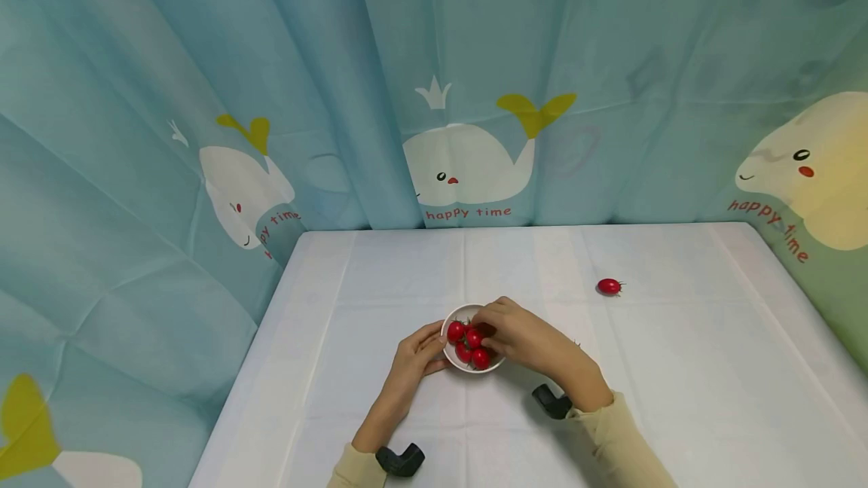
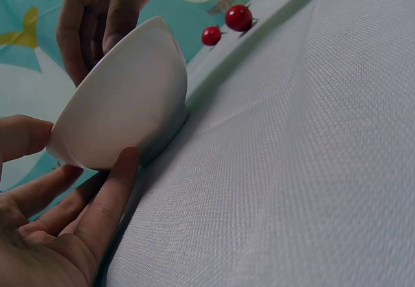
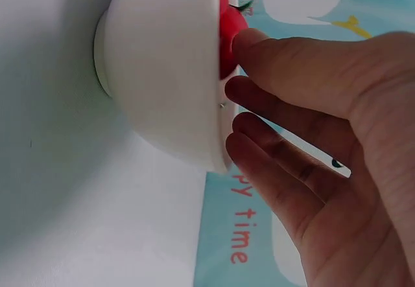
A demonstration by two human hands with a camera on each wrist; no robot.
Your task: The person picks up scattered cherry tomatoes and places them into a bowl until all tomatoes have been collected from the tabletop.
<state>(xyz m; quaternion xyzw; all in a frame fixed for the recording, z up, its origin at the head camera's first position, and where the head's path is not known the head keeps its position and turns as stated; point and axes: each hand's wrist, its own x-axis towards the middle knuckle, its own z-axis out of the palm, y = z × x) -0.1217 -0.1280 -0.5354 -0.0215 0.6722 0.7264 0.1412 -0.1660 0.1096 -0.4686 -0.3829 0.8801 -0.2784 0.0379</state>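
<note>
A small white bowl (image 1: pixel 472 372) stands on the table with several red cherry tomatoes (image 1: pixel 463 352) in it. My left hand (image 1: pixel 411 362) holds the bowl from the left, thumb at the rim and fingers against its outer side, as the left wrist view shows. From the right, my right hand (image 1: pixel 518 333) reaches over the rim. In the right wrist view its thumb (image 3: pixel 292 67) touches a tomato (image 3: pixel 232 41), while the other fingers are spread apart from the thumb at the rim. Their tips are partly hidden.
A lone cherry tomato (image 1: pixel 609 287) lies on the white-covered table (image 1: pixel 692 367) to the right. Another tomato (image 2: pixel 239 17) shows in the left wrist view; from the head, my right forearm mostly hides it. A blue whale-print curtain (image 1: pixel 468 36) hangs behind the table.
</note>
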